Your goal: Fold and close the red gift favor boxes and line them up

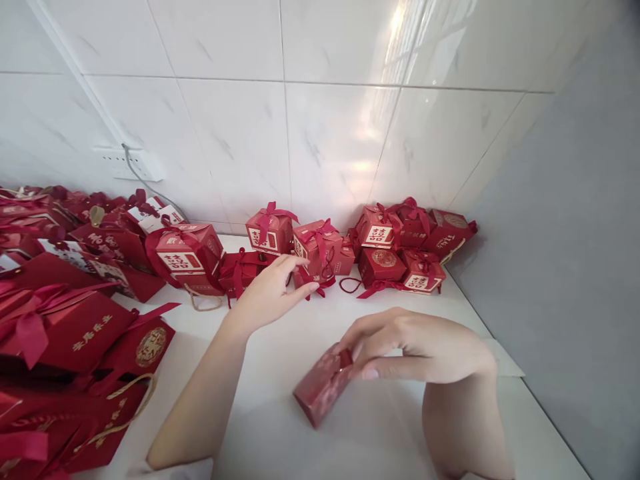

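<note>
My right hand (pixel 415 347) grips the top end of a small red gift box (pixel 323 393), tilted and slightly blurred above the white surface. Farther back, my left hand (pixel 273 293) reaches to a red gift box with a ribbon bow (pixel 323 243). Its thumb and forefinger are apart at that box's front left side; whether they touch it I cannot tell. Just left of this hand lies a dark red box with a ribbon (pixel 240 270). Behind it a box with a white double-happiness label (pixel 270 230) stands by the wall.
Many red gift boxes and bags (pixel 100 340) crowd the left side. A larger labelled box (pixel 185 257) stands at their edge. More boxes are stacked at the back right (pixel 383 263). White tiles (pixel 340 140) rise behind, with a power strip (pixel 130 165); a grey panel (pixel 560 253) bounds the right.
</note>
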A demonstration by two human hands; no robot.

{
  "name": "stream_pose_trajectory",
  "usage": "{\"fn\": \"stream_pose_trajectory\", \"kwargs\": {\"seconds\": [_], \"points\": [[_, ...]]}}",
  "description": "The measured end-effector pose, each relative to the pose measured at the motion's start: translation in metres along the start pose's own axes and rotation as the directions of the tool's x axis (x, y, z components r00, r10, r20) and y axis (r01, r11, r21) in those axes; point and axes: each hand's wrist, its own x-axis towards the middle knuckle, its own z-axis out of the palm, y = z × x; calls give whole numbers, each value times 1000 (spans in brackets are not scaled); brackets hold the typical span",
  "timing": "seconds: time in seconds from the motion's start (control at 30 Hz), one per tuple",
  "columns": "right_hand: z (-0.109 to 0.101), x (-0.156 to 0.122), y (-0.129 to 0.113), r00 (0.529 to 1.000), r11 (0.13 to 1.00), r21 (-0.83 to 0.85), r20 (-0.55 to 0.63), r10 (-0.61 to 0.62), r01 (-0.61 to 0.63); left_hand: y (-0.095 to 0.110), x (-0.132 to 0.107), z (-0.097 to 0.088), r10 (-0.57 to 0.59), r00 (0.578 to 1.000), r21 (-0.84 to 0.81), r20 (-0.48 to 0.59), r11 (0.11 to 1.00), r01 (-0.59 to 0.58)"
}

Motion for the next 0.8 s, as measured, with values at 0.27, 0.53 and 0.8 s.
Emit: {"fn": "stream_pose_trajectory", "kwargs": {"seconds": [0.27,0.53,0.8], "points": [[-19,28,86,717,959,-13,-667,202,-283,-74,40,83,-177,970,-183,-167,972,146],[-10,98,146,467,847,-148,-875,128,-510,-101,35,135,-149,947,-249,-284,965,77],[-23,100,135,352,815,-243,-935,-51,-526,-118,38,147,-216,926,-268,-308,954,134]]}}
